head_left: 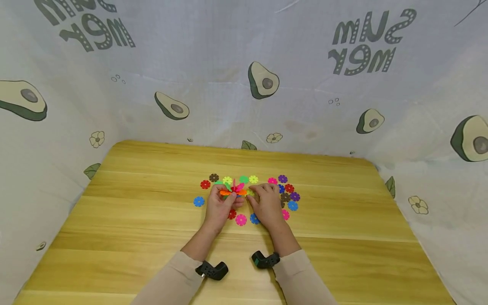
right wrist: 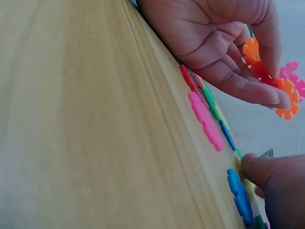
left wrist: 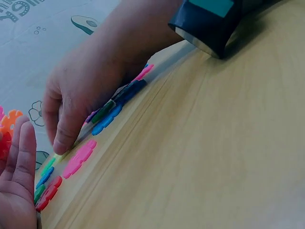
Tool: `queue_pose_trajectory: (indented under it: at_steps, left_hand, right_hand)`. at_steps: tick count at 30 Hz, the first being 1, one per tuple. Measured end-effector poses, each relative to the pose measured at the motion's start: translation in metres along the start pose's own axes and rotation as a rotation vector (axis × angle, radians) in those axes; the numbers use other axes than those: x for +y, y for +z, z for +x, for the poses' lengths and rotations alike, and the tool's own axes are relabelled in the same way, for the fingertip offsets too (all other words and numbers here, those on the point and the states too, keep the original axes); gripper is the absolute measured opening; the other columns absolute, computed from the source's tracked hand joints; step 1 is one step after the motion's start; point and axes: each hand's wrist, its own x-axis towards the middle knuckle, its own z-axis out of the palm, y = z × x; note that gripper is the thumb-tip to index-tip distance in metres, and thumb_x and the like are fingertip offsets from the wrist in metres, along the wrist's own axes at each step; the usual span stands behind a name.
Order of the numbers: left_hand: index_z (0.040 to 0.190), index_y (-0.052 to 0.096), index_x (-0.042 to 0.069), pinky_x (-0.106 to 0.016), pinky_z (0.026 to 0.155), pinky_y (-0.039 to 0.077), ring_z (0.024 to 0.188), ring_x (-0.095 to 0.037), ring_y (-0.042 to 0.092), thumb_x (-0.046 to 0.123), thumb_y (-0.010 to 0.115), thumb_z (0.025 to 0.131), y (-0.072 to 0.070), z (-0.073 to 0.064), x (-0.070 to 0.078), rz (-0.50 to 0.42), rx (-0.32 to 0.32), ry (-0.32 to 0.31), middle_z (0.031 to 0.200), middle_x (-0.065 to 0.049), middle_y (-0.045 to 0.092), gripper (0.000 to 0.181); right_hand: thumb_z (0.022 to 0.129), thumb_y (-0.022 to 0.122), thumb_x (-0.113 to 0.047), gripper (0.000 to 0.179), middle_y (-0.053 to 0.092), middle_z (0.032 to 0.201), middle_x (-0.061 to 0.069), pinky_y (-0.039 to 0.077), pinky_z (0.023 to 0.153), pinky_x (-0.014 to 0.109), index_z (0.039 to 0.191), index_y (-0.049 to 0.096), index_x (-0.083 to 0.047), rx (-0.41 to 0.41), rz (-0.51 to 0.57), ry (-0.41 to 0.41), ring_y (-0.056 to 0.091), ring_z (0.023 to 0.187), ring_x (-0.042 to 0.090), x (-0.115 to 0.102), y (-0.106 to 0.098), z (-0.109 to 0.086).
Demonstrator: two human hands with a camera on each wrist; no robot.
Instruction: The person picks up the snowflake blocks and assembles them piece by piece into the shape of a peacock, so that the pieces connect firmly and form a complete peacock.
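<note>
My left hand [head_left: 220, 207] grips a small build of interlocked flower-shaped plastic discs, raised over the table. Orange discs [right wrist: 287, 99] stick out at its sides, with pink [right wrist: 291, 71] and red between and a green one on top in the head view. The thumb presses its near side, while other fingers extend below. Just to the right, my right hand [head_left: 268, 205] reaches down to the tabletop, thumb and fingertips pinching a yellow-green disc [head_left: 250, 192]. Part of that disc is hidden behind the fingers in both wrist views.
Loose discs lie around both hands on the wooden table [head_left: 152, 237]: a blue disc [head_left: 199, 201] at left, a pink disc [head_left: 241, 220] in front, several overlapping ones such as a purple disc [head_left: 295, 196] at right. A printed curtain [head_left: 213, 63] hangs behind.
</note>
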Motion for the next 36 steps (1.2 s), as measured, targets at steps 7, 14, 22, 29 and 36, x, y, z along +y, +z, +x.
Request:
queue_pose_trajectory:
  at_steps: [7, 14, 22, 29, 36]
  left_hand:
    - [0.109, 0.042, 0.004, -0.029, 0.075, 0.065, 0.075, -0.016, 0.076, -0.002, 0.058, 0.099, -0.002, -0.001, 0.001, -0.005, -0.044, -0.001, 0.099, -0.009, 0.071, 0.020]
    - [0.107, 0.043, 0.006, -0.030, 0.075, 0.065, 0.075, -0.015, 0.075, 0.007, 0.067, 0.098, -0.003, -0.002, -0.001, 0.057, -0.057, 0.001, 0.091, 0.001, 0.068, 0.026]
    - [0.136, 0.060, 0.007, -0.022, 0.069, 0.061, 0.073, -0.013, 0.070, 0.012, 0.079, 0.090, -0.001, -0.003, -0.002, 0.231, -0.045, -0.015, 0.088, 0.001, 0.067, 0.050]
    - [0.119, 0.070, 0.007, -0.020, 0.070, 0.058, 0.078, -0.010, 0.066, 0.016, 0.082, 0.088, -0.002, -0.004, -0.003, 0.272, -0.036, -0.040, 0.103, -0.003, 0.071, 0.035]
    - [0.116, 0.068, 0.002, -0.020, 0.061, 0.055, 0.065, -0.013, 0.062, 0.013, 0.081, 0.089, -0.001, -0.004, -0.001, 0.219, -0.057, -0.074, 0.079, 0.004, 0.069, 0.032]
  right_hand:
    - [0.096, 0.072, -0.029, 0.026, 0.063, 0.117, 0.014, 0.036, 0.099, 0.053, 0.114, 0.071, -0.009, -0.085, 0.022, 0.101, 0.045, 0.114, 0.036, -0.005, -0.003, -0.002]
    - [0.095, 0.074, -0.017, 0.019, 0.070, 0.096, 0.011, 0.051, 0.079, 0.027, 0.107, 0.066, -0.005, 0.096, 0.391, 0.182, 0.061, 0.087, 0.016, -0.007, -0.004, 0.001]
    - [0.095, 0.067, 0.004, 0.017, 0.070, 0.088, -0.009, 0.057, 0.068, 0.015, 0.108, 0.064, 0.014, 0.344, 0.994, 0.022, 0.069, 0.074, 0.001, -0.008, -0.009, 0.002]
    - [0.095, 0.068, 0.002, 0.017, 0.068, 0.089, -0.015, 0.055, 0.068, 0.017, 0.110, 0.068, 0.010, 0.263, 0.958, 0.017, 0.064, 0.075, 0.002, -0.011, -0.011, -0.002]
    - [0.095, 0.068, 0.002, 0.015, 0.070, 0.087, -0.013, 0.056, 0.068, 0.018, 0.108, 0.073, 0.007, 0.267, 0.941, -0.007, 0.064, 0.076, 0.003, -0.011, -0.010, -0.002]
